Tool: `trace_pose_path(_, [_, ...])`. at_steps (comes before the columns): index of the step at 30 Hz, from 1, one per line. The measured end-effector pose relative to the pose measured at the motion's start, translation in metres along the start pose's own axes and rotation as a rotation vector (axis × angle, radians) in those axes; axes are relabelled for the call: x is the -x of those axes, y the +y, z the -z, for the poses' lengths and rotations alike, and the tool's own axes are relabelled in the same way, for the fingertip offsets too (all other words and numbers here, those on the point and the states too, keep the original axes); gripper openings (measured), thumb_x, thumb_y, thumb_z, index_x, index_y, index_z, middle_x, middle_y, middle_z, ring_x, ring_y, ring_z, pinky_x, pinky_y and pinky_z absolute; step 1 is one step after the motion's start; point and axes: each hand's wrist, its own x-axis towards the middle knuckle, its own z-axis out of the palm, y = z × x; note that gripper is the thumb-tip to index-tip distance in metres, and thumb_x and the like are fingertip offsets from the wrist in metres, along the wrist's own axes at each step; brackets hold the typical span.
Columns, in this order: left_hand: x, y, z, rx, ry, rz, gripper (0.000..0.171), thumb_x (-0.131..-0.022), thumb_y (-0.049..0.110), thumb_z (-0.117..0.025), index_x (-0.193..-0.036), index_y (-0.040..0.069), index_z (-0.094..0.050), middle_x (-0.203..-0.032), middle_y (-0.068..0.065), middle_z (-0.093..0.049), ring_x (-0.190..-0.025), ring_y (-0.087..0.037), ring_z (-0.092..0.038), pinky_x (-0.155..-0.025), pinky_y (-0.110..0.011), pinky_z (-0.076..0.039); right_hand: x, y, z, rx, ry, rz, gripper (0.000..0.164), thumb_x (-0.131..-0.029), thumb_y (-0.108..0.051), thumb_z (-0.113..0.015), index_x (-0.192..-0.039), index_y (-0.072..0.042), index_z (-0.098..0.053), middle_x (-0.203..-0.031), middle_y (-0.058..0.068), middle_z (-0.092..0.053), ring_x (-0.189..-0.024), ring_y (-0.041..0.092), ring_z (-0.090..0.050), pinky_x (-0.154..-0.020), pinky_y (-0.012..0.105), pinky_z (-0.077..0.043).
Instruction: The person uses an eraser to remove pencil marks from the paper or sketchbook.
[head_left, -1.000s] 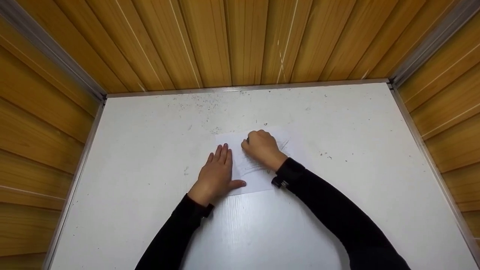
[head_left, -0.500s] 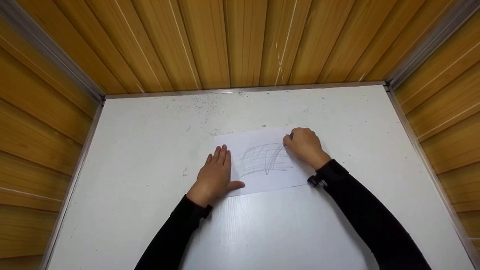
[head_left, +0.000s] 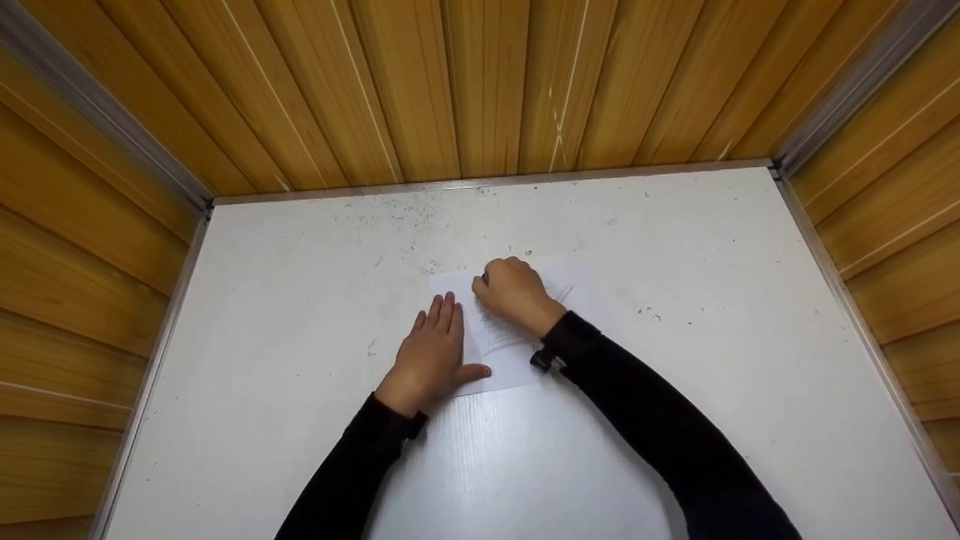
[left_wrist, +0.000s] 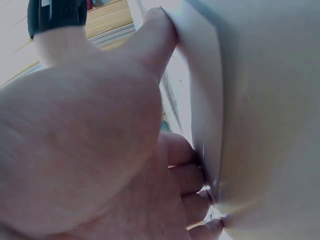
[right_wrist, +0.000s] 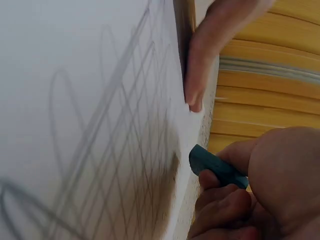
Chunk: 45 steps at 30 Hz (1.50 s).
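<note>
A white sheet of paper (head_left: 517, 371) with crossing grey scribbled lines lies on the white table. My left hand (head_left: 431, 349) rests flat on its left side, fingers straight and thumb spread out over the lower part. In the left wrist view the left thumb (left_wrist: 152, 40) and fingertips meet the paper. My right hand (head_left: 514, 292) is over the upper left of the sheet, its fingers curled. Between thumb and fingers it pinches a short dark teal block (right_wrist: 215, 167) that looks like an eraser. This hand and forearm cover part of the lines.
Small dark crumbs and specks are scattered on the tabletop (head_left: 300, 300), thickest at the back left. Yellow wood-panelled walls (head_left: 420, 90) with grey metal edging close off the back and both sides. Both wrists wear dark bands over black sleeves.
My right hand swept right to the sheet's upper right corner, then came back left close to my left hand, still gripping the block. My left hand stays in place.
</note>
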Motion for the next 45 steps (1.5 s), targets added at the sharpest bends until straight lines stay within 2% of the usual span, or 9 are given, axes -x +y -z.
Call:
trace_pose_path(5, [-0.001,0.000,-0.001,0.006,0.001,0.006,0.122,-0.096,0.073,-0.072,-0.172,-0.008,-0.022,-0.184,-0.027,-0.015,-0.174,-0.041,-0.014,-0.139,-0.058,-0.023,-0.009,0.008,-0.005,0.042,0.040,-0.005,0.035,-0.107,-0.029,-0.059,-0.092,-0.003,-0.076,-0.107,0.019,-0.078,-0.102,0.037,-0.074,-0.092,0.053,-0.061])
trace_pose_path(14, [0.001,0.002,0.000,0.005,0.003,0.002,0.122,-0.096,0.072,-0.073,-0.172,-0.009,-0.023,-0.183,-0.028,-0.016,-0.174,-0.042,-0.014,-0.139,-0.058,-0.024,0.010,0.093,0.041,-0.002,0.092,-0.103,0.038,-0.106,-0.031,-0.058,-0.079,-0.005,-0.068,-0.094,0.017,-0.072,-0.087,0.032,-0.062,-0.082,0.049,-0.055])
trace_pose_path(18, [0.003,0.002,0.001,-0.001,0.002,0.006,0.122,-0.096,0.072,-0.074,-0.172,-0.009,-0.024,-0.183,-0.028,-0.016,-0.173,-0.043,-0.015,-0.139,-0.058,-0.025,0.014,0.111,0.053,-0.002,0.070,-0.140,0.040,-0.106,-0.032,-0.056,-0.079,-0.006,-0.068,-0.094,0.017,-0.069,-0.089,0.032,-0.060,-0.082,0.045,-0.050])
trace_pose_path(24, [0.003,0.002,0.001,-0.006,0.017,-0.005,0.122,-0.095,0.071,-0.075,-0.170,-0.011,-0.027,-0.182,-0.030,-0.020,-0.172,-0.045,-0.019,-0.137,-0.059,-0.028,0.010,0.093,0.055,-0.026,-0.013,-0.156,0.040,-0.108,-0.037,-0.057,-0.082,-0.008,-0.066,-0.090,0.012,-0.063,-0.086,0.030,-0.058,-0.076,0.040,-0.047])
trace_pose_path(30, [0.003,0.001,0.000,-0.002,0.020,-0.007,0.120,-0.096,0.071,-0.074,-0.170,-0.011,-0.027,-0.182,-0.030,-0.021,-0.172,-0.044,-0.019,-0.137,-0.059,-0.028,0.001,0.046,0.036,-0.102,-0.147,-0.122,0.041,-0.109,-0.042,-0.060,-0.081,-0.013,-0.060,-0.080,0.002,-0.054,-0.075,0.022,-0.054,-0.069,0.034,-0.045])
trace_pose_path(34, [0.003,0.001,-0.001,0.008,0.020,-0.010,0.120,-0.096,0.071,-0.074,-0.171,-0.010,-0.027,-0.182,-0.029,-0.020,-0.172,-0.044,-0.019,-0.137,-0.059,-0.028,-0.006,0.013,0.017,-0.068,-0.163,-0.030,0.037,-0.105,-0.034,-0.059,-0.073,-0.016,-0.053,-0.074,0.000,-0.051,-0.070,0.021,-0.052,-0.067,0.035,-0.045])
trace_pose_path(37, [0.002,0.002,-0.001,0.008,0.015,-0.008,0.120,-0.096,0.071,-0.074,-0.171,-0.009,-0.026,-0.182,-0.029,-0.019,-0.173,-0.044,-0.018,-0.138,-0.059,-0.027,-0.011,0.000,0.002,-0.027,-0.128,0.016,0.031,-0.102,-0.031,-0.060,-0.075,-0.014,-0.060,-0.079,0.003,-0.061,-0.075,0.022,-0.056,-0.073,0.038,-0.050])
trace_pose_path(41, [0.002,0.002,0.000,0.001,0.007,0.002,0.121,-0.096,0.072,-0.074,-0.171,-0.009,-0.025,-0.183,-0.028,-0.018,-0.173,-0.043,-0.017,-0.138,-0.058,-0.026,-0.014,0.006,-0.002,-0.026,-0.067,-0.007,0.029,-0.101,-0.032,-0.063,-0.085,-0.009,-0.069,-0.089,0.007,-0.068,-0.083,0.025,-0.060,-0.080,0.041,-0.054])
trace_pose_path(45, [0.001,0.002,0.000,-0.009,-0.003,0.008,0.123,-0.096,0.074,-0.072,-0.172,-0.009,-0.023,-0.183,-0.028,-0.017,-0.173,-0.042,-0.016,-0.139,-0.058,-0.025,-0.011,0.039,0.019,-0.057,-0.066,-0.063,0.033,-0.101,-0.036,-0.063,-0.078,-0.011,-0.062,-0.081,0.005,-0.057,-0.076,0.024,-0.053,-0.071,0.038,-0.047])
